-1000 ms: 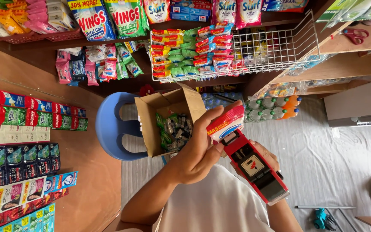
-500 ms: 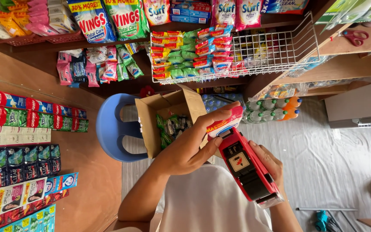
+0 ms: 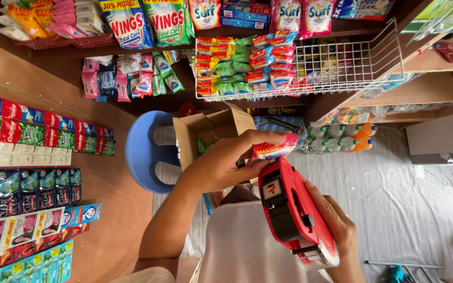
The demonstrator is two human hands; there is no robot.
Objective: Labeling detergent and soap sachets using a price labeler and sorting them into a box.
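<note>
My left hand [image 3: 232,162] grips a small red and pink sachet [image 3: 274,148] by its edge, held flat in front of me. My right hand [image 3: 331,222] holds a red and black price-label gun [image 3: 292,207], its nose pressed against the underside of the sachet. Just behind my left hand an open cardboard box [image 3: 208,131] with green packets inside rests on a blue plastic stool [image 3: 145,152].
A white wire basket [image 3: 342,68] of sachets hangs on the shelf ahead. Hanging sachet strips [image 3: 27,157] cover the wooden wall at left. Detergent bags [image 3: 148,21] line the top shelf. Bottles [image 3: 336,137] lie beside the box. Red scissors [image 3: 449,51] sit on a right shelf.
Both hands shifted slightly right and up with the sachet and label gun; the gun's nose has come against the sachet.
</note>
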